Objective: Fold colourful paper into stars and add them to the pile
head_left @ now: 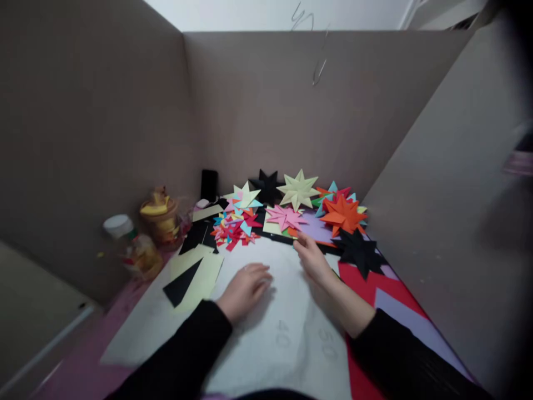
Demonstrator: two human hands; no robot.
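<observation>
My left hand hovers over or rests on the large white sheet, its fingers loosely bent, thumb apart, nothing in them. Farther forward, my right hand reaches to the sheet's far edge, fingers apart; I see nothing held. Its fingertips are beside a small orange paper piece and just short of a pink folded paper star. A black strip runs along that edge, close to the fingertips. Behind stand a pale yellow star and a black star.
An orange star and another black star lie at right, near red paper. Small coloured stars pile up at back left. Pale strips, a lidded jar, a cup and a phone are left. Grey partitions surround the table.
</observation>
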